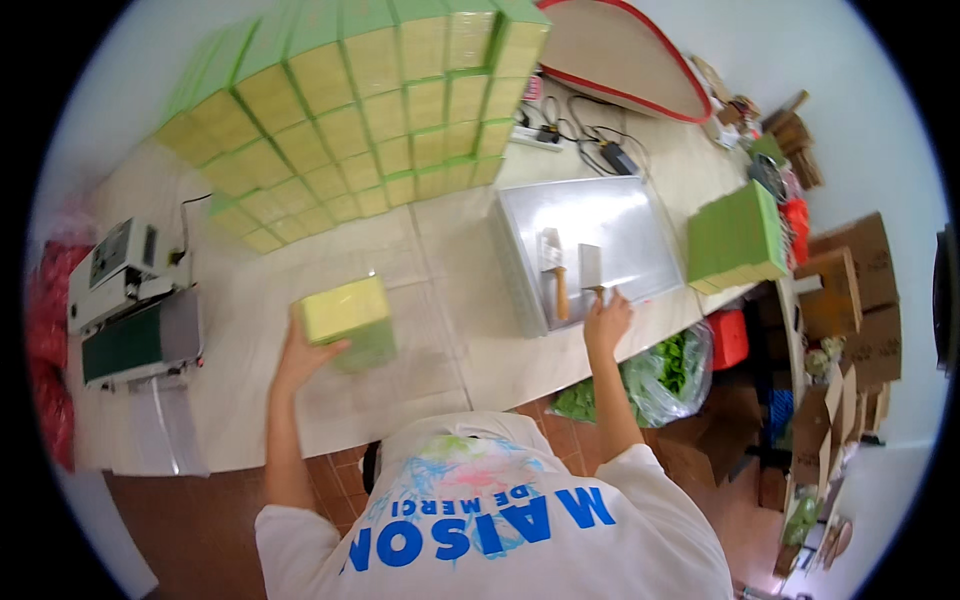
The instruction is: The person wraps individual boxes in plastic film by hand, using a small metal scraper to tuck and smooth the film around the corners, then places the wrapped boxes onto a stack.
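My left hand (301, 352) is on the near left side of a green and yellow box (352, 319) over the table's left half, its thumb against the near face. To the right, my right hand (609, 321) has its fingers closed around the handle of a flat-bladed metal scraper (591, 266) at the near edge of a shallow metal tray (630, 217). A second scraper with a wooden handle (561, 292) lies on the tray, left of the first. Stacked green and yellow boxes (360, 120) form a wall at the back of the table.
A sealing machine with a green conveyor belt (124, 345) stands at the far left. More green boxes (731, 232) stand right of the tray. Behind it lie cables and a power strip (536, 139). Below the table's right edge are a plastic bag of green leaves (667, 375) and cardboard boxes (709, 435).
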Motion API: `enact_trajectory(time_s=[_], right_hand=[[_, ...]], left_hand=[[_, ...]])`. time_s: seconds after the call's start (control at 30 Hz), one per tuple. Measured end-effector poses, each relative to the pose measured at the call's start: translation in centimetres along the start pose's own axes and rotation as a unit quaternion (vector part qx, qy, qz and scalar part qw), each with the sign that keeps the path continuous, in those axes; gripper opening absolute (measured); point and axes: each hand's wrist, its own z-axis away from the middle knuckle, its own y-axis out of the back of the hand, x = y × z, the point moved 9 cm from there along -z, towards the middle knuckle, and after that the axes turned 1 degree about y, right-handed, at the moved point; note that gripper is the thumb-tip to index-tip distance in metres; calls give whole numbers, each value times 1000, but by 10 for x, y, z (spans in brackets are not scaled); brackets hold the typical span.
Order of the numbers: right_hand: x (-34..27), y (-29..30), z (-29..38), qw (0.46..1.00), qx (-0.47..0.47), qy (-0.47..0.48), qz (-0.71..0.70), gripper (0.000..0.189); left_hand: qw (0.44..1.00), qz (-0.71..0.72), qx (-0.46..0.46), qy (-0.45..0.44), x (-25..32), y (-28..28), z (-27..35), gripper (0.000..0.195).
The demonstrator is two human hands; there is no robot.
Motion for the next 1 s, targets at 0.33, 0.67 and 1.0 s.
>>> enact_trajectory(time_s=[0.33,0.67,1.0], right_hand=[[-224,-1,139,772,-310,75,-549,65],[-227,13,149,802,-305,97,-504,71],[-270,8,159,743,-407,257,-464,90]], left_hand=[[949,-184,196,-166,98,-127,27,71],[940,256,224,13,39,-83,53,48],[946,207,247,22,32,-46,68,59]])
